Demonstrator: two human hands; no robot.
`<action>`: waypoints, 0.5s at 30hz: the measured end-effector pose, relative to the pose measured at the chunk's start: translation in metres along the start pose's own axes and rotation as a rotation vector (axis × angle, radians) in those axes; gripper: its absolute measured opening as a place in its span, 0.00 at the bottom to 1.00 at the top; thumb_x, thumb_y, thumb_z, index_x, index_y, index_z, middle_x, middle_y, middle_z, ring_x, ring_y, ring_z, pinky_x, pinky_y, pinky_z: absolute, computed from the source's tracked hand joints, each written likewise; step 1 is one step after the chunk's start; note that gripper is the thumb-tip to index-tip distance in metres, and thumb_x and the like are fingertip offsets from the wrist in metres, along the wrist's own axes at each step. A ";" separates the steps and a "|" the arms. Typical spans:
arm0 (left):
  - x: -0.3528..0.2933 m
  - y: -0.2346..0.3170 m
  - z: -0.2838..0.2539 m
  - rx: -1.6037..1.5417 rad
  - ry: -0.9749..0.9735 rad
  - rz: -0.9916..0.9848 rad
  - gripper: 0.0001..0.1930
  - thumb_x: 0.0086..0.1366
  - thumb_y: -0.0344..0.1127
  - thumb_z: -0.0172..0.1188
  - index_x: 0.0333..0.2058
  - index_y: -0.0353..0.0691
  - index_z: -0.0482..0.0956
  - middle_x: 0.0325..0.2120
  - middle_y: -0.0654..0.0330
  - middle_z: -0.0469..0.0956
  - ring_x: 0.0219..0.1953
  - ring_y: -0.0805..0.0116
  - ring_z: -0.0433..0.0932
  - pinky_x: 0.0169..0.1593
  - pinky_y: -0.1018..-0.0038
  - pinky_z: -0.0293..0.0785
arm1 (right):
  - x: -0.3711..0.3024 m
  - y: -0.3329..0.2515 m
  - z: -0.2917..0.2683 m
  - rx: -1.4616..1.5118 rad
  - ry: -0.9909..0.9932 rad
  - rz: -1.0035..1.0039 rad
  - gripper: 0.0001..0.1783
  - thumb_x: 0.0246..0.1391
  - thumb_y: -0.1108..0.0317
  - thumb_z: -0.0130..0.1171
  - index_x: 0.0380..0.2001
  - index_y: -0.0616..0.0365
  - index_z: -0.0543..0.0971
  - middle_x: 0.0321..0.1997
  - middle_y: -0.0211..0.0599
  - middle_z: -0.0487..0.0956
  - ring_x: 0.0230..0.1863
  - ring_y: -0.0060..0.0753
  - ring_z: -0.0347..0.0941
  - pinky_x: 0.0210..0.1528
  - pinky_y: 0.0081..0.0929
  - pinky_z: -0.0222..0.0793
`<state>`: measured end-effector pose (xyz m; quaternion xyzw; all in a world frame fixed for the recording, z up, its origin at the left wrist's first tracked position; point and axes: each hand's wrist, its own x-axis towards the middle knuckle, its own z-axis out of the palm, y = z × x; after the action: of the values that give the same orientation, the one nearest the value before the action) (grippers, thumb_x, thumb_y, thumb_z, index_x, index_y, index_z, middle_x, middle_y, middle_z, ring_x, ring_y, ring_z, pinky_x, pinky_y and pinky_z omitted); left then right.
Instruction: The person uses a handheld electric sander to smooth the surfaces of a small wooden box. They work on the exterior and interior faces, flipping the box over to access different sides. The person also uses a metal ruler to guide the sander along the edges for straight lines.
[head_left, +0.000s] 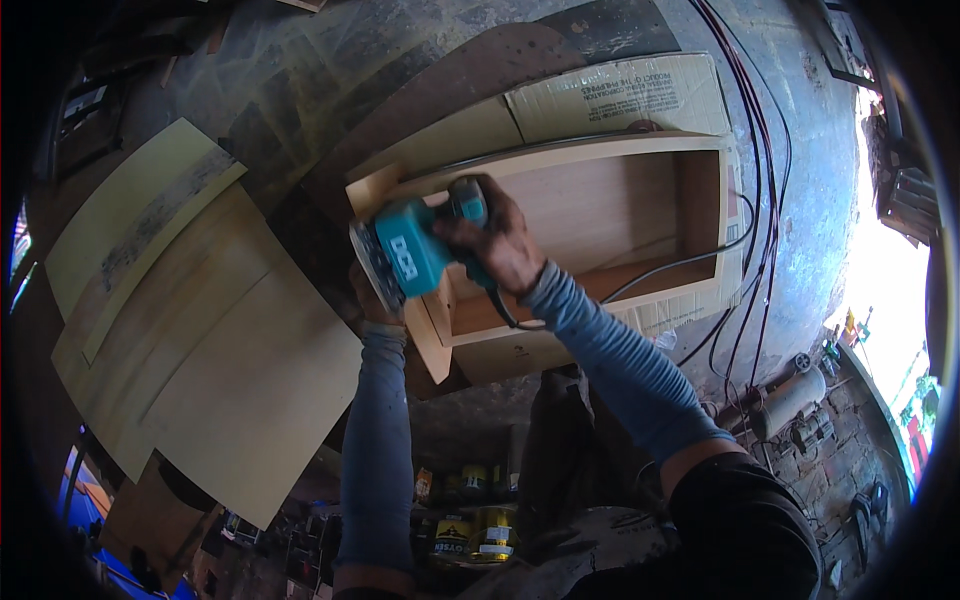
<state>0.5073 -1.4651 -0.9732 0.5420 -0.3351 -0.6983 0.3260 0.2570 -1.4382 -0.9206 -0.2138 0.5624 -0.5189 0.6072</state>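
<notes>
My right hand [505,240] grips a teal and black power sander [422,238] by its upper part. The sander is tilted, its flat pad turned to the left, at the left end of an open wooden box [722,215] that looks like a small cabinet carcass. Beside the pad is my left hand [367,296], close to the box's left end. Its fingers are mostly hidden behind the sander, so what they hold cannot be made out. A dark power cord [680,264] runs from the sander across the box.
Flattened cardboard [620,95] lies under and behind the box. Plywood sheets [240,370] are stacked at left. Several dark cables [765,180] cross the floor at right. A compressor-like tank [790,402] stands at lower right, and paint cans [495,535] sit near my legs.
</notes>
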 end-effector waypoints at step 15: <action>0.008 0.025 0.044 0.500 0.317 0.228 0.35 0.76 0.62 0.48 0.47 0.27 0.80 0.41 0.56 0.82 0.40 0.66 0.78 0.50 0.68 0.74 | -0.191 0.091 0.002 0.108 -0.080 0.207 0.35 0.51 0.61 0.72 0.57 0.62 0.68 0.45 0.43 0.81 0.47 0.35 0.79 0.52 0.35 0.75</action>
<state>0.4655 -1.4806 -0.9482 0.6662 -0.5000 -0.4603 0.3071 0.3271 -1.2395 -0.9084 -0.1423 0.5280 -0.4742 0.6901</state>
